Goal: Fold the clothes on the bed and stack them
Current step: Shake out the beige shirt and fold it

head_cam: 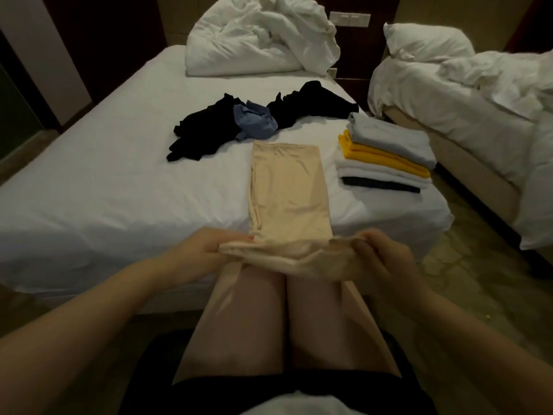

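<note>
Pinching near end of beige garment (287, 187), left hand (206, 250) and right hand (380, 256), both grips clenched on it; long axis runs near-to-far, stack (386, 157) nearer right hand

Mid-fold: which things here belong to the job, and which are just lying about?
Job: beige garment, gripped by left hand and right hand; folded stack; black clothes; blue garment; bed.
Lying about: white duvet; pillow; neighbouring bed; wall switches.
</note>
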Demonstrator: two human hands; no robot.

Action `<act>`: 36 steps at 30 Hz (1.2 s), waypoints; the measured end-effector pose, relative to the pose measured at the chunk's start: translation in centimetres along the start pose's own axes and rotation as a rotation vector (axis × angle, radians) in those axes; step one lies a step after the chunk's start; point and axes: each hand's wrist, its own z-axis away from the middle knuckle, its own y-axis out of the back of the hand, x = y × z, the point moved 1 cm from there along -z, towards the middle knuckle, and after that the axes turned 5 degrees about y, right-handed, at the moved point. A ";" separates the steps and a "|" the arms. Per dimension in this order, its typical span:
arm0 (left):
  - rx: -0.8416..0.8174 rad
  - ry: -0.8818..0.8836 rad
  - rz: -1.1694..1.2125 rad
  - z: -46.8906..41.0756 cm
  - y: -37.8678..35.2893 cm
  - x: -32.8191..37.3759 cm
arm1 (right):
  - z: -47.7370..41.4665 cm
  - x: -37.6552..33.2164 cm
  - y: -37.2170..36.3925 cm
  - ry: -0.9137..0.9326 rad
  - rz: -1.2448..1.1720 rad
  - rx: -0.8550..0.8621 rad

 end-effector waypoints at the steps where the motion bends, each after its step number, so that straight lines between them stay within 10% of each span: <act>1: 0.041 -0.008 0.073 -1.2 0.6 0.3 | -1.4 0.3 0.3 0.010 0.017 0.046; 10: 0.368 0.101 0.426 -17.2 7.7 -1.2 | -19.1 7.8 0.0 -0.055 0.052 0.371; 19: 0.298 0.739 1.026 -30.3 8.8 -17.8 | -30.2 26.4 -11.4 -0.641 0.121 -0.017; 31: 0.111 0.848 1.151 -28.3 7.7 -16.4 | -28.3 28.0 -12.5 -0.863 -0.311 0.131; 36: 0.223 0.639 1.237 -30.1 7.8 -13.8 | -28.2 26.4 -11.8 -0.735 -0.412 0.227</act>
